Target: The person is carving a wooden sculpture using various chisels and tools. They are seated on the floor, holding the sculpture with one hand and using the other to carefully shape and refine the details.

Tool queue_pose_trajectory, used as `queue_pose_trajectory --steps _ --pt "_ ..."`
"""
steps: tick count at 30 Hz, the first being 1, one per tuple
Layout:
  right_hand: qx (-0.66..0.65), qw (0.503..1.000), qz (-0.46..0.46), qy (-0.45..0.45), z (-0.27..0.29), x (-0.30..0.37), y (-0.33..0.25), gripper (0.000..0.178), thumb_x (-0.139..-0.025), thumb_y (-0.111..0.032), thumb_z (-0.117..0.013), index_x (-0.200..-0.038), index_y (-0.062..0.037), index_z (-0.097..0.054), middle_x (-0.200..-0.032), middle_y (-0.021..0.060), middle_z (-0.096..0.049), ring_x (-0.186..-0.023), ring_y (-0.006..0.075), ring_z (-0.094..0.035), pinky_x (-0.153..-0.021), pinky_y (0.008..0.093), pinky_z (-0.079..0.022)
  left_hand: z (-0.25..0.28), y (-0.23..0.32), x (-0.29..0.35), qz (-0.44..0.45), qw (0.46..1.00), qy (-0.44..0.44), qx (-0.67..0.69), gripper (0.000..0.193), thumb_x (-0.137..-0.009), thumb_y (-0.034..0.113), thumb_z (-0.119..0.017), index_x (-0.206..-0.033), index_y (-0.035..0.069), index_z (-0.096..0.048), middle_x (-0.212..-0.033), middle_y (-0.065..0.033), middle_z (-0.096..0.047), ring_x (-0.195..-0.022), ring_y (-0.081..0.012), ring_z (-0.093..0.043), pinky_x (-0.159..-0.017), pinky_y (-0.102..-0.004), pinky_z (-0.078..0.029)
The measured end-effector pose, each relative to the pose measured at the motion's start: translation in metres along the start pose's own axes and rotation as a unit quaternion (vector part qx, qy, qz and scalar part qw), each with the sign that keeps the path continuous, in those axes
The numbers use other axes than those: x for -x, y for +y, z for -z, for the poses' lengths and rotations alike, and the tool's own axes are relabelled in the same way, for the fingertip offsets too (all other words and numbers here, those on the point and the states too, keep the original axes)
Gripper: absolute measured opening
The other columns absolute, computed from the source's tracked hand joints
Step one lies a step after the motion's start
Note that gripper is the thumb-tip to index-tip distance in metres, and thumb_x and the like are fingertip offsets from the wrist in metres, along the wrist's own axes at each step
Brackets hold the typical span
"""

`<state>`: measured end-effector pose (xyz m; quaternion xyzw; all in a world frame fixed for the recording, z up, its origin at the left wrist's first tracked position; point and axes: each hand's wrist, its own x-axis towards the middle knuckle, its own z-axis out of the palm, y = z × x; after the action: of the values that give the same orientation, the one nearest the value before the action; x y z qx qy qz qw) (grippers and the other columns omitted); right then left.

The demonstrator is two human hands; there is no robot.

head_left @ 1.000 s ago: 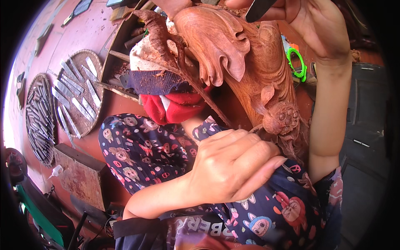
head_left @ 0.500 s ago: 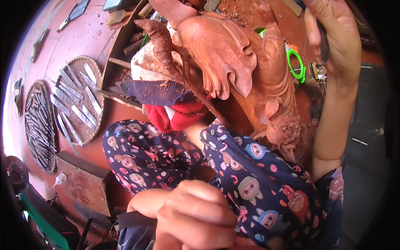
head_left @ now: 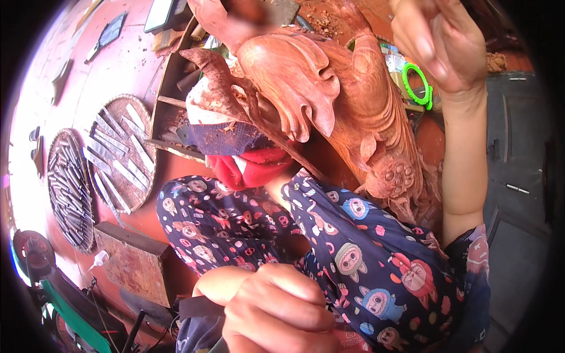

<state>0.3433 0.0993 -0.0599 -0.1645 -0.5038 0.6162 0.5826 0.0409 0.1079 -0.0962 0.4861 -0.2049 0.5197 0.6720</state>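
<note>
Your reddish tiled floor (head_left: 115, 76) carries, to your left, a round woven tray (head_left: 136, 201) of flat metal blades (head_left: 142, 153) and, just beside it, a second woven tray (head_left: 60, 140) full of slim dark rods (head_left: 69, 191). Nearer you sits a wooden block (head_left: 132, 262); wood shavings (head_left: 326, 22) lie scattered ahead.

2 trays (head_left: 122, 105) L | blades (head_left: 142, 154) in R 1 | block (head_left: 132, 259) before trays | carving (head_left: 365, 112) ctr | ring (head_left: 428, 99) its R

Navy trousers (head_left: 315, 235) with colourful cartoon-creature prints, worn with short dark sleeves (head_left: 197, 315).
</note>
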Motion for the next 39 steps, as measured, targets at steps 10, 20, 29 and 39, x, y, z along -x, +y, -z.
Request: queue_pose_trajectory --steps 10,20,29,39 --pt "0.350 0.882 -0.232 0.212 -0.029 -0.023 0.010 0.029 -0.090 -0.011 -0.073 -0.115 0.0021 -0.065 -0.098 0.0056 -0.069 -0.068 0.0021 -0.063 -0.062 0.0152 -0.052 -0.023 -0.036 -0.015 0.145 0.936 -0.116 -0.298 0.048 -0.080 0.027 -0.072 -0.121 0.003 -0.064 -0.144 -0.0163 -0.050 -0.141 -0.0484 -0.034 -0.110 -0.0619 -0.032" --pt "0.445 0.864 -0.229 0.061 -0.019 -0.033 0.025 0.025 -0.088 -0.010 -0.074 -0.108 0.0029 -0.068 -0.096 0.0075 -0.069 -0.086 0.0161 -0.069 -0.076 0.0256 -0.057 -0.038 -0.107 -0.028 0.117 0.901 0.050 -0.415 0.071 -0.081 0.018 -0.068 -0.146 0.003 -0.044 -0.164 -0.0238 -0.016 -0.146 -0.0610 -0.007 -0.108 -0.0783 -0.015" --pt "0.460 0.860 -0.211 0.064 -0.019 -0.044 0.021 0.023 -0.086 -0.009 -0.075 -0.105 0.0031 -0.069 -0.094 0.0078 -0.069 -0.091 0.0205 -0.070 -0.079 0.0296 -0.057 -0.028 -0.109 -0.045 0.135 0.893 0.090 -0.420 0.073 -0.082 0.016 -0.064 -0.150 0.005 -0.040 -0.162 -0.0278 -0.018 -0.144 -0.0615 -0.012 -0.108 -0.0750 -0.023" --pt "0.460 0.866 -0.198 0.014 -0.013 -0.041 0.029 0.018 -0.083 -0.008 -0.076 -0.096 0.0032 -0.071 -0.092 0.0084 -0.070 -0.097 0.0235 -0.070 -0.078 0.0324 -0.058 -0.022 -0.108 -0.036 0.145 0.902 0.099 -0.394 0.084 -0.083 0.013 -0.064 -0.155 -0.003 -0.026 -0.162 -0.0303 -0.014 -0.149 -0.0514 -0.014 -0.117 -0.0615 -0.019"
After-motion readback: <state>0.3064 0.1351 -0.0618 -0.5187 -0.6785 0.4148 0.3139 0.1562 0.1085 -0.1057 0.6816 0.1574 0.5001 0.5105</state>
